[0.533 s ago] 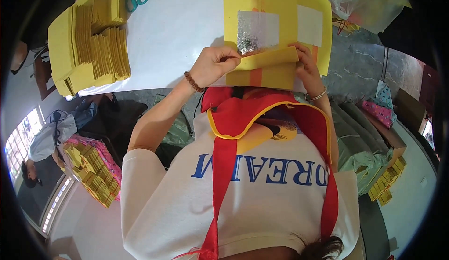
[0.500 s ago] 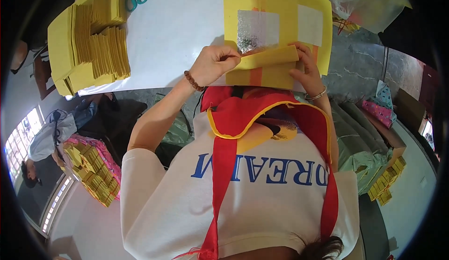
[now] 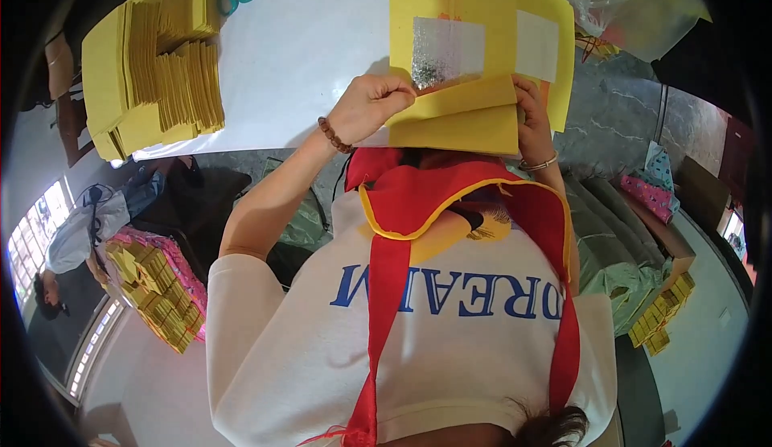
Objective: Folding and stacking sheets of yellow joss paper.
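In the head view, a sheet of yellow paper [image 3: 458, 132] is being folded at the top middle of the frame, near the front edge of the white counter [image 3: 297, 77]. Its left end is pinched by the left hand [image 3: 376, 107], with thumb and finger pressed together. Its right end is held by the right hand [image 3: 532, 121], with fingers curled at the edge. The right thumb is hidden by the paper, so how hard it is squeezed cannot be told. Just above the fold, a shiny silver patch [image 3: 434, 57] is seen on yellow paper, and a pale square [image 3: 536, 45] is seen to its right.

For a good fold, both ends should be kept level, since the strip looks a bit slanted, higher on the right. The left pinch should be kept still while the right end is lined up. The edges should be matched first, and only then should the crease be pressed flat, from one end to the other. If it is pressed too soon, a crooked line may be made. The stacks of folded yellow paper [image 3: 143, 57] at the upper left should not be bumped.
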The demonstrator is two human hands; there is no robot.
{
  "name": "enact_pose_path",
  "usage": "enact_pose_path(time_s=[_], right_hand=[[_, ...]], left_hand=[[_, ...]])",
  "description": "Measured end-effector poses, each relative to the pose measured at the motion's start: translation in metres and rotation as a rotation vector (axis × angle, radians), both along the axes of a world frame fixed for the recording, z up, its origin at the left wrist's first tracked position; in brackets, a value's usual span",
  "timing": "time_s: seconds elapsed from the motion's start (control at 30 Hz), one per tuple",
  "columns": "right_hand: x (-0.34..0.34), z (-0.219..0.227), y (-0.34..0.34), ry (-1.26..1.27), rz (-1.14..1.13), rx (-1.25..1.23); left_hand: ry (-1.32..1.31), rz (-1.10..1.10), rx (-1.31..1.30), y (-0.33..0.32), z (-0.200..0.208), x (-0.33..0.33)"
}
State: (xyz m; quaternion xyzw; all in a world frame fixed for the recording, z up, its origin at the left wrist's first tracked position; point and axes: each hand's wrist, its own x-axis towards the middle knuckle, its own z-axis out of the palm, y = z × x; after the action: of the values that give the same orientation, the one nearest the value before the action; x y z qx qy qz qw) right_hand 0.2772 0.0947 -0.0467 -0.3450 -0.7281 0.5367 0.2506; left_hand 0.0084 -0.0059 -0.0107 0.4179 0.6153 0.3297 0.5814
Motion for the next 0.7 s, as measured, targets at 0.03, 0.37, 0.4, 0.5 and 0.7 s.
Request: enact_pose_path(time_s=[0.03,0.37,0.4,0.5,0.7], right_hand=[[0.0,0.001,0.0,0.006,-0.009,0.02],[-0.002,-0.001,0.001,0.079,-0.047,-0.075],[-0.003,0.0,0.001,0.079,-0.043,-0.074],[-0.004,0.004,-0.001,0.09,-0.08,-0.143],[-0.002,0.037,0.013,-0.065,0.024,0.332]], left_hand=[[0.0,0.0,0.002,0.001,0.003,-0.001],[0.41,-0.121,0.596,-0.001,0.014,-0.017],[0.413,-0.115,0.598,0.0,0.01,-0.015],[0.635,-0.167,0.713,0.007,-0.002,-0.012],[0.846,-0.158,0.855,0.009,0.011,-0.01]])
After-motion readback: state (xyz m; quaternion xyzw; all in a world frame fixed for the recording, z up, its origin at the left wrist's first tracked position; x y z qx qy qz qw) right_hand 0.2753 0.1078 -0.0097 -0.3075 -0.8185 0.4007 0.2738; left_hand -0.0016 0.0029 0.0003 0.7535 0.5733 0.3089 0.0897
